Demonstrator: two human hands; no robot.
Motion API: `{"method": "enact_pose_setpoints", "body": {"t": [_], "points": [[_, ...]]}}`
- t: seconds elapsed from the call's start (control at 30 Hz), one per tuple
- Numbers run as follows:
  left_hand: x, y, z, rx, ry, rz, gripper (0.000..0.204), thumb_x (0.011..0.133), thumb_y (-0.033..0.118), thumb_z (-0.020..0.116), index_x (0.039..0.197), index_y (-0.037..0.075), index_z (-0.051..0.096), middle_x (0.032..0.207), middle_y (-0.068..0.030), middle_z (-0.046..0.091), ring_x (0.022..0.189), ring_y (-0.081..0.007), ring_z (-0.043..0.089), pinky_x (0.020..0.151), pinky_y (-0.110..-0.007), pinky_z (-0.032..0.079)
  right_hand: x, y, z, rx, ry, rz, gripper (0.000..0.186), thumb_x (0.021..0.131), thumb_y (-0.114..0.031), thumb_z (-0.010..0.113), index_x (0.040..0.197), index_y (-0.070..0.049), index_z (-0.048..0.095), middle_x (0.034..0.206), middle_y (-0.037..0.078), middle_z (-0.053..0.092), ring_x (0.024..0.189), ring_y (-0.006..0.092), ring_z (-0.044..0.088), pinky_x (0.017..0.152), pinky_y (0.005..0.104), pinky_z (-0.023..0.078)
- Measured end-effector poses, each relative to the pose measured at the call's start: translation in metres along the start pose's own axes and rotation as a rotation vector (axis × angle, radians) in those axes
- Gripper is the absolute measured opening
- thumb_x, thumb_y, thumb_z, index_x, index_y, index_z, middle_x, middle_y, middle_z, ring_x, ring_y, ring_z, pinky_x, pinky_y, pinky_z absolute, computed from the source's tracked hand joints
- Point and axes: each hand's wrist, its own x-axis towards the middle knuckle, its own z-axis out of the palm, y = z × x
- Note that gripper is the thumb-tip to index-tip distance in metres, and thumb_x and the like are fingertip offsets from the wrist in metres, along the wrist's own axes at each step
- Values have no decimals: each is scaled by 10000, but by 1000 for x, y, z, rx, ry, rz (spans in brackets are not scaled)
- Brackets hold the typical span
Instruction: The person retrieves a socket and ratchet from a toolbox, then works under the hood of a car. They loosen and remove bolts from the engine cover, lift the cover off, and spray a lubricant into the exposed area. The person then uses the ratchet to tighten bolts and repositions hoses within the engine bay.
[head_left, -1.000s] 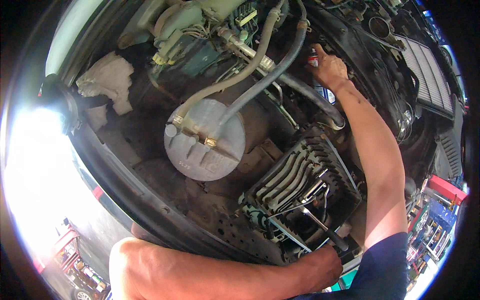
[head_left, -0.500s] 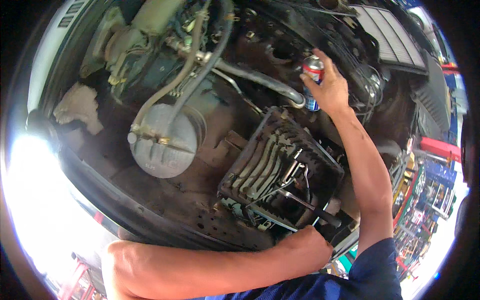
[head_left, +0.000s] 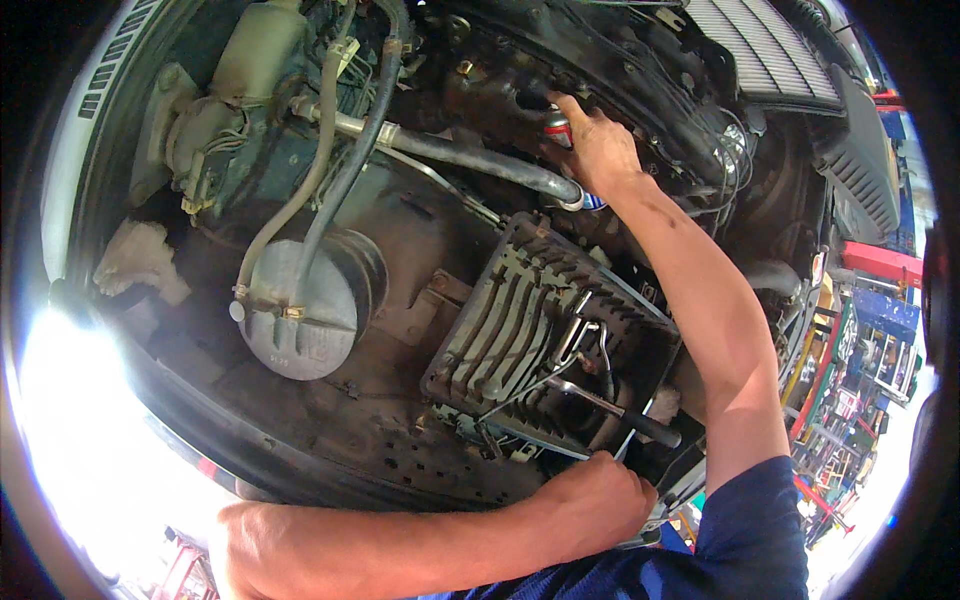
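Tipped leftward since the earlier frame, the spray can point(head_left: 561, 132) is at upper centre, clasped in the right hand point(head_left: 606, 155), while the left hand point(head_left: 603, 496) curls beside the ribbed box point(head_left: 503, 332), its grip unclear.

Right hand point(head_left: 605, 155): you are gripping a spray can point(head_left: 558, 130). Left hand point(head_left: 608, 495): you are resting it beside a ribbed housing point(head_left: 505, 322).

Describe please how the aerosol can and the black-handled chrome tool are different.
The aerosol can is in the right hand; the black-handled chrome tool lies on the ribbed housing, ungripped. The can shows red and blue; the tool is silver and black. The can is a stout cylinder, the tool slim.
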Motion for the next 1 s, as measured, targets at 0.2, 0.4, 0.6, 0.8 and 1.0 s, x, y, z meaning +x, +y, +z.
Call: {"method": "enact_pose_setpoints", "body": {"t": [0.2,0.4,0.6,0.8,1.0], "points": [[1,1,-1,-1,16,-12,196,883,163,642,977,-5,674,765,-127,730,680,-273,738,601,-394,566,-4,0,4,2,5,53,729,928,-392,784,1550,-278,421,1121,291,685,1011,467,722,895,538,587],[0,2,-1,54,44,-6,169,881,168,643,942,15,680,742,-119,726,671,-260,737,604,-385,564,-53,8,-19,199,349,44,741,901,-370,810,1539,-251,451,1170,226,692,1016,441,723,882,531,591],[-2,3,2,143,71,-12,144,855,169,651,896,32,662,697,-86,700,626,-224,706,584,-352,537,-113,17,-45,403,530,88,748,880,-292,851,1516,-141,488,1296,233,678,1086,403,727,912,488,591],[-3,3,3,188,110,-9,155,843,156,656,918,21,673,681,-74,683,613,-213,694,579,-341,525,-130,17,-52,423,488,150,737,886,-289,848,1508,-132,486,1299,227,686,1113,414,721,941,467,580],[-2,2,3,148,94,-19,179,846,157,654,947,9,675,691,-83,684,624,-218,699,577,-349,532,-113,20,-32,532,419,351,769,889,-317,849,1517,-154,435,1221,244,718,1106,440,716,940,493,560]]}}
